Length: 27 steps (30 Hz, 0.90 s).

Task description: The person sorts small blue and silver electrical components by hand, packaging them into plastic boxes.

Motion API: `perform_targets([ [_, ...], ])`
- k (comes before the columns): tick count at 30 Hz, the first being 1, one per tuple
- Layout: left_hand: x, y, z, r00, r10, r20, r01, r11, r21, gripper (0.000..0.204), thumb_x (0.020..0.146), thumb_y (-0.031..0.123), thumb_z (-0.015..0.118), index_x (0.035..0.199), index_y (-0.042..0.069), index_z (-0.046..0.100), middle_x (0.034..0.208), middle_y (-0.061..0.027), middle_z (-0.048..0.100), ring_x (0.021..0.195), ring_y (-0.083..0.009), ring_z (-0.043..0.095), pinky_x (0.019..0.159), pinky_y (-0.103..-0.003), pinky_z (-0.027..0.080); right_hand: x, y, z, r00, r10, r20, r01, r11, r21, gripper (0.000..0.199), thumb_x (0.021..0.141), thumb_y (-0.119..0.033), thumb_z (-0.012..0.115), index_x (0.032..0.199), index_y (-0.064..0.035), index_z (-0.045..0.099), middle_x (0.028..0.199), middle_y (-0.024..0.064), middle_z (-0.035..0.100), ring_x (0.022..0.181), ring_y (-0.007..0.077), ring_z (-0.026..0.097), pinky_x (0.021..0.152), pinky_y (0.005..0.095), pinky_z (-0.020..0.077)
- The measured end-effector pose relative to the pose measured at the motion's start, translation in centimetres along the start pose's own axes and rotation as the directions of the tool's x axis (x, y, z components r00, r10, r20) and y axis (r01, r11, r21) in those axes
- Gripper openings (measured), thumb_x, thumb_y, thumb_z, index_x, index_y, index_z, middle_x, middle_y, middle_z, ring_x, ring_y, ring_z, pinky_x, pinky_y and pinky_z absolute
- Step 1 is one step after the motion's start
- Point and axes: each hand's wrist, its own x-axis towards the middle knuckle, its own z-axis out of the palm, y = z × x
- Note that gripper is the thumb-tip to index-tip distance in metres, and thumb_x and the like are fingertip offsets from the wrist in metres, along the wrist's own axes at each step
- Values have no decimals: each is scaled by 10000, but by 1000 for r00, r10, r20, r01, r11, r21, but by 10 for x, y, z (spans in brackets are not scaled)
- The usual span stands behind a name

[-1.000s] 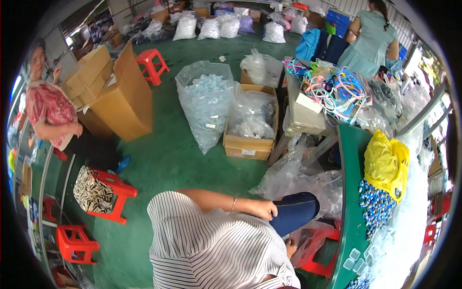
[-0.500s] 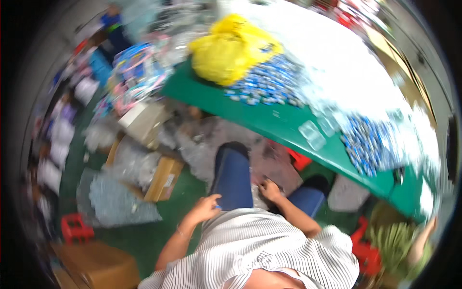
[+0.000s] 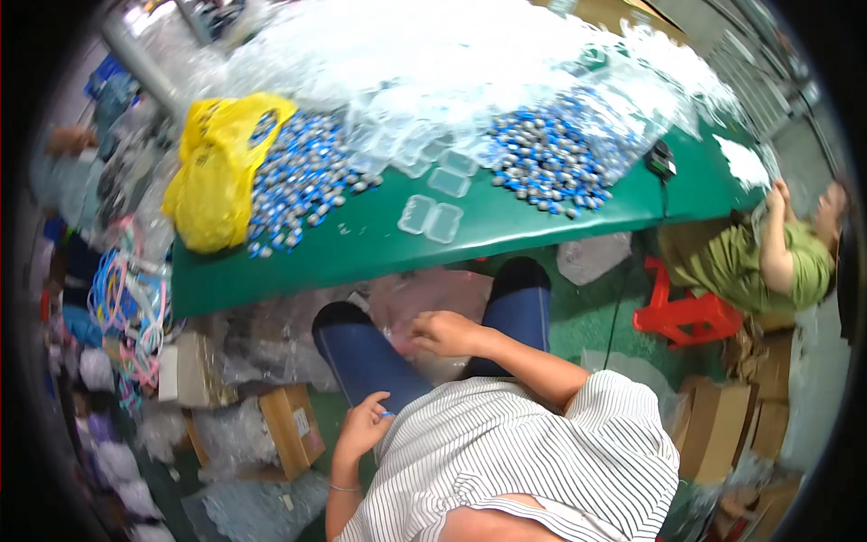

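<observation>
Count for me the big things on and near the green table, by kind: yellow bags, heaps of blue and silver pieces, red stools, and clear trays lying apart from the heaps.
Yellow bag: 1
Heaps of blue and silver pieces: 2
Red stool: 1
Clear trays lying apart: 3
Total: 7

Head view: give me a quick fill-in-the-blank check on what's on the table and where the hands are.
1. The table has a ____ top.
2. The bag at the table's left end is ____ in colour.
3. The left hand rests on the person's ____ knee.
4. The stool beside the seated co-worker is ____ in colour.

Missing words: green; yellow; left; red
</observation>
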Motion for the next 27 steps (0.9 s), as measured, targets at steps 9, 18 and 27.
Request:
perform_targets([
  [9,56,125,-13,872,390,-297,-484,777,-403,200,807,-116,632,993,-47,656,968,-61,609,883,-82,580,785,-215,476,-20,-50,-97,888,-74,-453,168,971,171,136,829,-46,621,957,-17,656,846,135,639,762,270,641,681,342,509],
  [18,82,156,-17,775,515,-366,-632,613,-474,281,806,-126,629,1072,-39,602,1015,-103,620,891,-143,636,800,-264,533,-25,-32,-99,815,40,-578,93,975,200,164,832,38,577,968,3,664,789,65,615,652,103,559,579,251,440],
  [27,100,169,-20,612,706,-356,-785,598,-164,224,780,-140,620,980,-38,619,993,-116,630,841,-141,627,743,-251,524,-34,-19,-101,742,-54,-668,109,993,41,149,827,22,604,961,-12,658,792,82,620,660,157,583,592,266,460],
])
